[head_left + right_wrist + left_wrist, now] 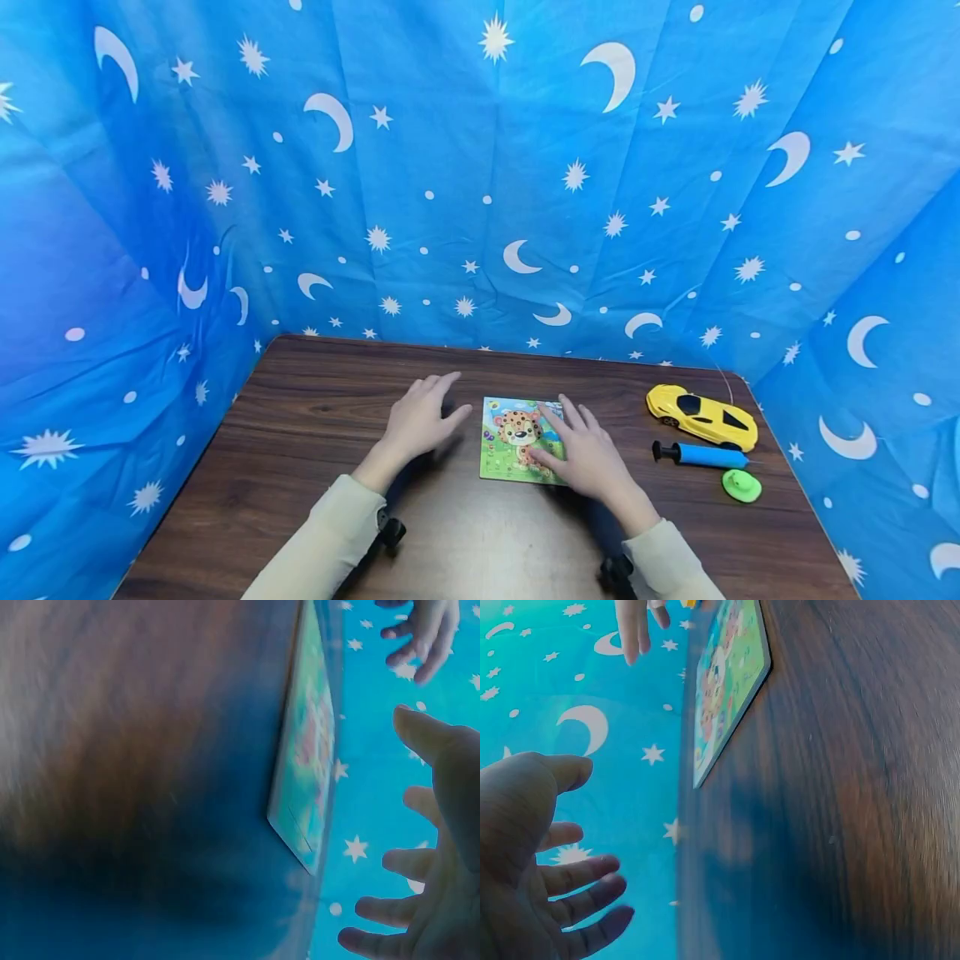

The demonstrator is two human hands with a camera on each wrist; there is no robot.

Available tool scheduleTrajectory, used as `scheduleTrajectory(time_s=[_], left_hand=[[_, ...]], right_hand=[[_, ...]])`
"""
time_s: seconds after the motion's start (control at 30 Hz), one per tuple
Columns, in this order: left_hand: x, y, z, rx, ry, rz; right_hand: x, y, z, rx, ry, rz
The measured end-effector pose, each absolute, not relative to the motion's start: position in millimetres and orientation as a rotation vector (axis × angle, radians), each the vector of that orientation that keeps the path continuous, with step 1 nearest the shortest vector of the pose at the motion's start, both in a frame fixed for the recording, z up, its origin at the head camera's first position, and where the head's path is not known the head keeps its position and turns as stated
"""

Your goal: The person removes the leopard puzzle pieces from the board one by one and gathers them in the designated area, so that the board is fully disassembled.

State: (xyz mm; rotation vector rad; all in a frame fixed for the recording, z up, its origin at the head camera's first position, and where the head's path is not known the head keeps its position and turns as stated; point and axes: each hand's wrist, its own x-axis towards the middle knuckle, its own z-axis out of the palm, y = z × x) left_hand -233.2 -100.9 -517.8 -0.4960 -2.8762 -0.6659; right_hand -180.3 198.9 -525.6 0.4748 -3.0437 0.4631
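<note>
A dark wooden table [300, 433] stands in a nook hung with blue cloth [480, 208]. The cloth, printed with white moons, stars and dots, covers the back and both sides and meets the table's far, left and right edges. Creases run down it. The light is even and bright.

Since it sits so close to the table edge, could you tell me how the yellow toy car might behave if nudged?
The yellow toy car stands on wheels on the smooth wooden table, so it would probably roll rather than slide. It looks like hollow plastic, likely light for its size. A thin wire rises from its rear and would likely bend easily.
</note>
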Motion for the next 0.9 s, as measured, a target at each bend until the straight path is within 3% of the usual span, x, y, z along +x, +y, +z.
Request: scheduleTrajectory(time_s=[0.9], left_hand=[[-264.9,-56.1,-566.2,-0.541,-3.046,-0.966]], right_hand=[[-176.9,155.4,-552.4,0.62,-3.224,0.268]])
